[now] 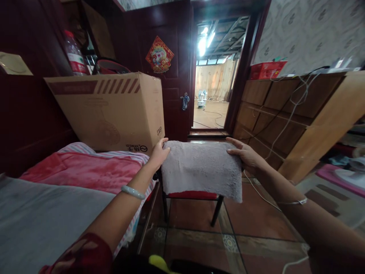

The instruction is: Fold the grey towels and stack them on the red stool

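A grey, fluffy towel (199,167) is spread between my two hands, its lower edge hanging down. My left hand (160,153) pinches the upper left corner between thumb and fingers. At the upper right corner my right hand (245,155) grips the cloth, with the thumb on top and the index finger stretched along the edge. Behind and below the towel stands a chair with a red seat (191,195) and dark legs. The towel covers most of the chair, so I cannot tell whether it rests on it.
On the left is a bed with a pink blanket (94,171) and a grey-blue cover (51,217). A large cardboard box (114,114) stands behind it. Wooden drawers (279,110) with hanging white cables line the right. An open doorway (212,83) lies ahead.
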`<move>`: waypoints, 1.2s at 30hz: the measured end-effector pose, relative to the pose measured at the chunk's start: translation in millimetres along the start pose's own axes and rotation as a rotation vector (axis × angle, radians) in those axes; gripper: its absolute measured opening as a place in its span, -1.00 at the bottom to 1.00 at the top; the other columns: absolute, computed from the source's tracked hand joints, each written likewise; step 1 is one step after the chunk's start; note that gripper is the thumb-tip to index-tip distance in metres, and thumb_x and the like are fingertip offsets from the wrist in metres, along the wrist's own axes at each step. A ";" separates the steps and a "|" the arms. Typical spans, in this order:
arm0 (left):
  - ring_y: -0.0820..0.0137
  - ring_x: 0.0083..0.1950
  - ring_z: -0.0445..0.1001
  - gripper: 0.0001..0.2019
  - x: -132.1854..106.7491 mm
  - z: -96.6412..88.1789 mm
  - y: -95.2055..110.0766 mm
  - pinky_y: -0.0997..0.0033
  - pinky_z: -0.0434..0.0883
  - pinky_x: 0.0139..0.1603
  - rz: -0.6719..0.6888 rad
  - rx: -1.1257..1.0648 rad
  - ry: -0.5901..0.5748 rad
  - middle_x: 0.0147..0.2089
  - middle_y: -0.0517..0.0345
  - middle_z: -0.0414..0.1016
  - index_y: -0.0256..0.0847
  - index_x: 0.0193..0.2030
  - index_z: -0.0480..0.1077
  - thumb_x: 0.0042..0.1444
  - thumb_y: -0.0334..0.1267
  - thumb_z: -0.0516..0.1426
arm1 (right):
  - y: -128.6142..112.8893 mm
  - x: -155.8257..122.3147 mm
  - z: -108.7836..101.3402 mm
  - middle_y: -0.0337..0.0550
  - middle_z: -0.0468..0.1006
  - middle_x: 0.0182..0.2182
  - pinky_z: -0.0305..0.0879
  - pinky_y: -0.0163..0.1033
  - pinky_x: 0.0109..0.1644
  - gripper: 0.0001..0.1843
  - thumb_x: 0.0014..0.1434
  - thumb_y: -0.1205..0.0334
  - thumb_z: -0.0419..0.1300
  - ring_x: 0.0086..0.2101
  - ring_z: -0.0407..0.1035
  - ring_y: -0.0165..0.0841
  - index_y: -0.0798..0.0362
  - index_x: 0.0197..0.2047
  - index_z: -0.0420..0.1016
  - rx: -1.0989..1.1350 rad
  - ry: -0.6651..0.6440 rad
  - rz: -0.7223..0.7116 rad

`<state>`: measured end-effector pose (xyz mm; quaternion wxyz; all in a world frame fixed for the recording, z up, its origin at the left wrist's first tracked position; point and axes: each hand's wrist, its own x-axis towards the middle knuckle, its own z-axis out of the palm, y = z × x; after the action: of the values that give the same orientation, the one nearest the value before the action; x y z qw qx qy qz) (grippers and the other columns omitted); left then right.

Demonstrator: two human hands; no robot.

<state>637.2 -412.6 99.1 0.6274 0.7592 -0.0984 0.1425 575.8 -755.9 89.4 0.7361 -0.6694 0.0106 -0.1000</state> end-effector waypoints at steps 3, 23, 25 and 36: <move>0.13 0.27 0.44 -0.53 -2.8 4.5 0.7 0.13 0.27 0.39 0.044 0.096 -0.055 0.23 -0.14 0.50 -0.28 0.12 0.46 0.01 -0.47 0.22 | 0.5 -4.3 -9.0 -0.17 0.62 -0.14 0.38 -0.32 -0.42 -0.25 -0.15 0.28 0.44 -0.41 0.44 -0.38 -0.06 0.19 0.50 -0.048 0.020 0.022; -0.05 0.41 0.22 0.01 -4.8 -2.6 37.4 -0.04 0.17 0.42 0.560 1.060 -0.604 0.40 -0.21 0.25 -0.17 0.42 0.15 -0.11 0.18 0.39 | 5.2 -17.6 -2.9 0.11 0.26 0.36 0.21 0.30 0.28 0.04 0.16 -0.35 0.23 0.25 0.23 0.13 -0.11 0.54 -0.05 -1.378 -0.225 -0.842; 0.01 0.25 0.39 -0.06 -5.5 -1.2 30.9 0.04 0.31 0.29 0.528 1.102 -0.634 0.25 -0.16 0.41 -0.17 0.38 0.18 -0.08 0.14 0.40 | 11.8 -14.1 -6.5 0.11 0.31 0.31 0.24 0.26 0.26 0.06 0.15 -0.29 0.27 0.20 0.26 0.11 -0.10 0.54 -0.09 -1.372 -0.251 -0.866; 0.05 0.01 0.47 -0.30 -7.0 2.2 14.0 0.13 0.37 0.02 0.691 1.252 -0.516 -0.05 -0.10 0.51 -0.25 0.13 0.29 -0.03 0.07 0.41 | 27.6 -0.6 -22.7 0.11 0.36 0.15 0.37 0.18 0.16 -0.11 0.28 -0.10 0.22 0.09 0.32 0.03 -0.16 0.52 -0.09 -1.297 -0.268 -0.949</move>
<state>626.2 -417.6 109.3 -0.0438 0.9088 -0.3749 0.1781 575.5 -775.8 59.7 0.0762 -0.9020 -0.3064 -0.2945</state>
